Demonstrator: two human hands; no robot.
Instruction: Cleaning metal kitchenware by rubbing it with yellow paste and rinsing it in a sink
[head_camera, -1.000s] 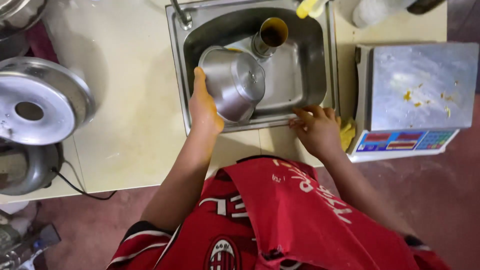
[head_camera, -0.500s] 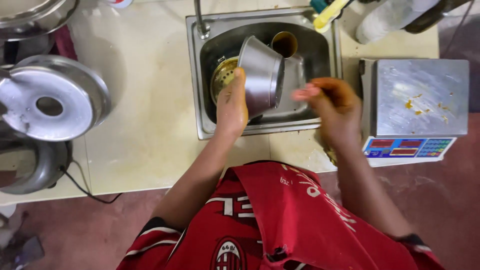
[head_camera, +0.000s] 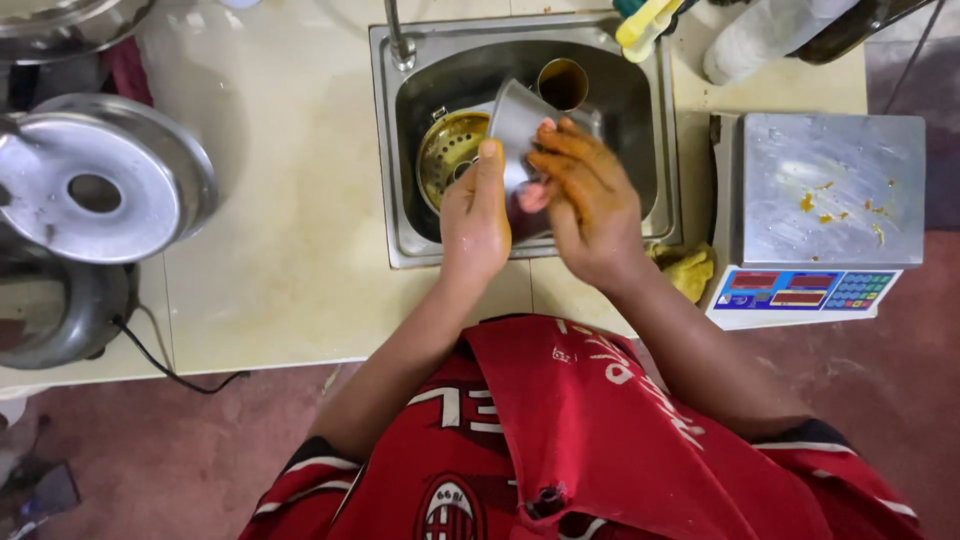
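Grip: left hand (head_camera: 475, 225) clamped on near rim of steel bowl (head_camera: 520, 125), thumb up outer wall. Right hand (head_camera: 585, 205), stained yellow-orange, fingers spread inside and over bowl mouth; clenched or merely pressing, cannot tell. Bowl tilted, base toward 12 o'clock, held above sink (head_camera: 395, 200), clear of basin floor.

Below bowl, at 9 o'clock: perforated brass strainer (head_camera: 445, 150). At 12 o'clock: upright metal cup (head_camera: 562, 82) with dark contents. Tap (head_camera: 398, 40) at 11 o'clock. Yellow cloth (head_camera: 688, 270) on counter (head_camera: 290, 220) at 4 o'clock, beside weighing scale (head_camera: 820, 215) with food specks.

Risk, as judged: wet or greasy steel, single-hand hold at rim only; slip likely to drop bowl onto strainer or tip cup. Splash toward scale electronics possible, given closeness to basin edge.
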